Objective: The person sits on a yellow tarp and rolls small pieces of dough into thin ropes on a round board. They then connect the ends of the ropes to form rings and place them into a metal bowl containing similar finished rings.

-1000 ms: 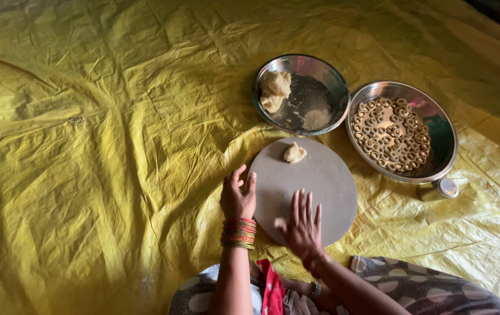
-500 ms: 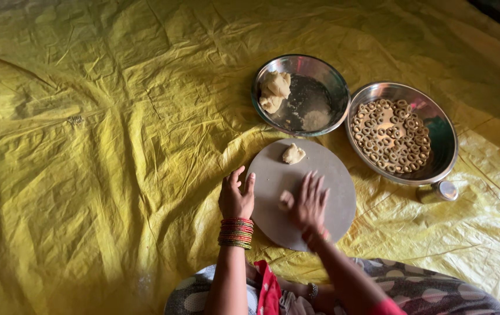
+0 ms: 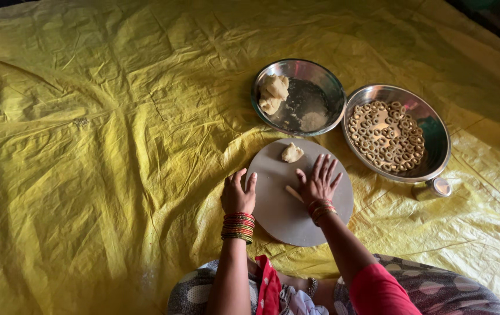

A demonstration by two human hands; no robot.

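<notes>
A round grey board (image 3: 273, 201) lies on the yellow sheet in front of me. My left hand (image 3: 238, 193) rests flat on the board's left edge, fingers apart, holding nothing. My right hand (image 3: 319, 182) presses flat on the board with fingers spread, over a thin roll of dough (image 3: 292, 193) whose end sticks out to the left of the palm. A small dough lump (image 3: 291, 153) sits at the board's far edge.
A steel bowl (image 3: 326, 84) behind the board holds dough pieces (image 3: 274, 92). To its right a steel pan (image 3: 436, 146) holds several small dough rings (image 3: 385, 135). A small cup (image 3: 440, 186) stands beside the pan. The yellow plastic sheet (image 3: 104, 146) covers the floor.
My right hand has slid forward across the board, rolling the dough strip under the palm. The left hand has stayed at the board's left edge.
</notes>
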